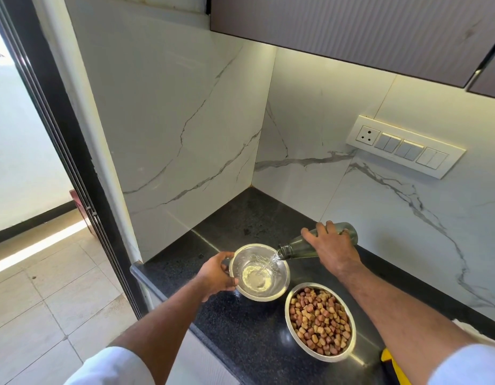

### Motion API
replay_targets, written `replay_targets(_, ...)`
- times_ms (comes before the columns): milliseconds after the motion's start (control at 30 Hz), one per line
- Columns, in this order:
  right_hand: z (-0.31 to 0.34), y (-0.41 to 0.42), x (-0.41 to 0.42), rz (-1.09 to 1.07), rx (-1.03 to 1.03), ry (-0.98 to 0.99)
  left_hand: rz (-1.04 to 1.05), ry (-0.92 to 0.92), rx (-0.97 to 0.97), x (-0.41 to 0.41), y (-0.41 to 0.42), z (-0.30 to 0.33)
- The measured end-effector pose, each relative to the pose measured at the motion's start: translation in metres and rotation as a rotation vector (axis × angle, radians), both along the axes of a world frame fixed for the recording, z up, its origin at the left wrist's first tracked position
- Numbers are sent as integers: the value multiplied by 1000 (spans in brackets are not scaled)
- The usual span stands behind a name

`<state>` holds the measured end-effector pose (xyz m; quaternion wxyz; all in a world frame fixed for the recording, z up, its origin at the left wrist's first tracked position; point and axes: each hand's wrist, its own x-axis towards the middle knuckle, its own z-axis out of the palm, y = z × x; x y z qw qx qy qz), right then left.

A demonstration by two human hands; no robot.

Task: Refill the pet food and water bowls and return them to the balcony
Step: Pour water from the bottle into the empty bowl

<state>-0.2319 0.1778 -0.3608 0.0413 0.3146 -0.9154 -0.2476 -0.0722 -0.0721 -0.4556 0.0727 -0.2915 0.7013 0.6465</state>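
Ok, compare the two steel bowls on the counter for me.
The water bowl is smaller, the food bowl larger. The water bowl holds shallow water with more pouring in from the glass bottle; the food bowl is full of kibble. The left hand grips the water bowl; the food bowl stands untouched. Both are shiny steel.

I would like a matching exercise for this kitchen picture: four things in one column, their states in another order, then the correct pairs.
Things:
1. small steel bowl
2. large steel bowl
3. glass bottle
4. left hand

States:
A. full of brown kibble
B. tilted, pouring
C. grips a bowl's rim
D. receiving water

Pairs: 1-D, 2-A, 3-B, 4-C
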Motion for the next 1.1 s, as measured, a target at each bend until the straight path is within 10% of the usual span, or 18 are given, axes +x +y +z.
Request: replay_targets(1100, 7, -3, 5, -1, 45, 33, -7, 5, 30, 1, -2, 1)
